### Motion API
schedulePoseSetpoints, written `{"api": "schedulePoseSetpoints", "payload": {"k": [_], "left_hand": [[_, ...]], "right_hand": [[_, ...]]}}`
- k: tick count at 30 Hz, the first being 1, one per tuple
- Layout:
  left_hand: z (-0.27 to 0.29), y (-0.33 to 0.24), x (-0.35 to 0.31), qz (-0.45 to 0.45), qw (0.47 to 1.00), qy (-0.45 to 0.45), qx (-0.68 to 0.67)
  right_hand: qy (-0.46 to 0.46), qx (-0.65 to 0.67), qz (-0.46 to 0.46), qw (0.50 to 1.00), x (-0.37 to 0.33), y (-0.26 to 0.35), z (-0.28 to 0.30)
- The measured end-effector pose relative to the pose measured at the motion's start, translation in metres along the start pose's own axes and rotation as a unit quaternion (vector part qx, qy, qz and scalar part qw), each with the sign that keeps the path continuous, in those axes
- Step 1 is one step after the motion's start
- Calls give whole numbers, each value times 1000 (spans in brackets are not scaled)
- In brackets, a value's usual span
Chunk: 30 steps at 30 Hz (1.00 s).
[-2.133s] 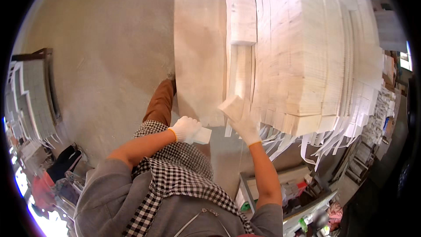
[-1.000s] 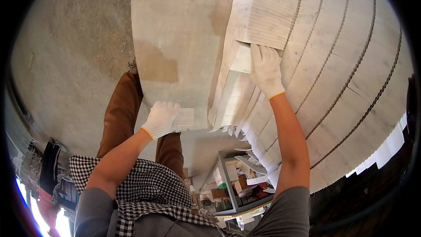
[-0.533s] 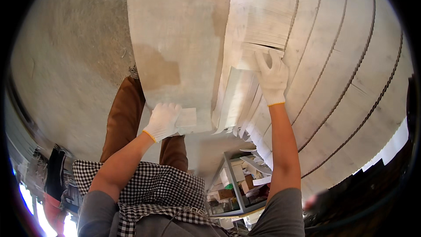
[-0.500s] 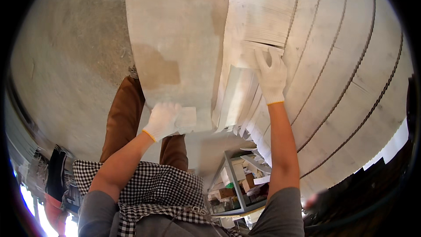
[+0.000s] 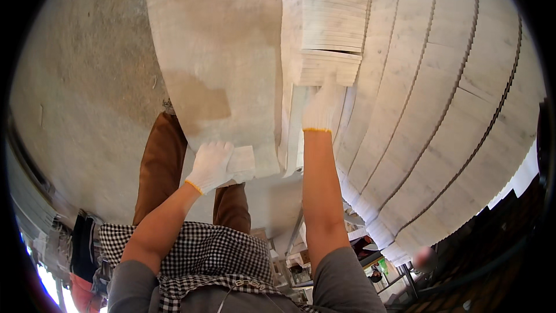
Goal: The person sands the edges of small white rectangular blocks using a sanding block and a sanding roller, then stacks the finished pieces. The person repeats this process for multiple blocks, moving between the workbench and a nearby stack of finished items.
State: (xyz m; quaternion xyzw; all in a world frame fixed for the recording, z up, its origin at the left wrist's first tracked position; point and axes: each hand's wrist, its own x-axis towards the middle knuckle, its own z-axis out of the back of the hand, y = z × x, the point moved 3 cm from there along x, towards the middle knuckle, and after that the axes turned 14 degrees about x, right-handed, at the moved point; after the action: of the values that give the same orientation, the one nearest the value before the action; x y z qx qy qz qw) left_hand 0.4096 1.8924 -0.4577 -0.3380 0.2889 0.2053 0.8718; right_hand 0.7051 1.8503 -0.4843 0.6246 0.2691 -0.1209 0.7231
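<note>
In a white knitted glove with a yellow cuff, my left hand (image 5: 212,162) is closed on a small flat white rectangular tile (image 5: 242,159) at the near edge of a pale board. My right hand (image 5: 319,107), gloved the same way, reaches to the near end of a row of thin white tiles (image 5: 333,30). It touches a short group of tiles (image 5: 327,65) that a dark gap sets apart from the row. Its fingers are blurred and blend with the white tiles, so their grip is unclear.
Several more long rows of thin white tiles (image 5: 423,98) curve along the right. The pale board (image 5: 231,17) bears a darker brown patch. Concrete floor (image 5: 87,81) lies at left. Below the rows stands a shelf with assorted items (image 5: 370,243). A checkered apron (image 5: 197,249) covers my lap.
My right hand has moved left, its fingers now at the near side of the separated tile group. My left hand still holds its tile, and the whole view has shifted slightly.
</note>
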Motion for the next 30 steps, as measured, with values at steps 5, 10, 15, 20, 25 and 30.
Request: {"api": "schedulePoseSetpoints", "payload": {"k": [5, 10, 15, 20, 25, 30], "left_hand": [[0, 3, -1, 1, 1000, 1, 24], [1, 1, 2, 8, 1000, 17, 14], [5, 2, 1, 10, 1000, -8, 3], [3, 5, 3, 12, 1000, -11, 9], [-1, 11, -1, 22, 999, -38, 13], [3, 11, 2, 34, 999, -9, 17]], "right_hand": [[10, -50, 23, 998, -11, 28, -30], [-44, 7, -32, 998, -20, 48, -33], [26, -725, 152, 671, -10, -1, -25], [102, -615, 378, 684, -20, 25, -61], [111, -587, 408, 690, -17, 20, -64], [251, -515, 449, 685, -48, -31, -65]]}}
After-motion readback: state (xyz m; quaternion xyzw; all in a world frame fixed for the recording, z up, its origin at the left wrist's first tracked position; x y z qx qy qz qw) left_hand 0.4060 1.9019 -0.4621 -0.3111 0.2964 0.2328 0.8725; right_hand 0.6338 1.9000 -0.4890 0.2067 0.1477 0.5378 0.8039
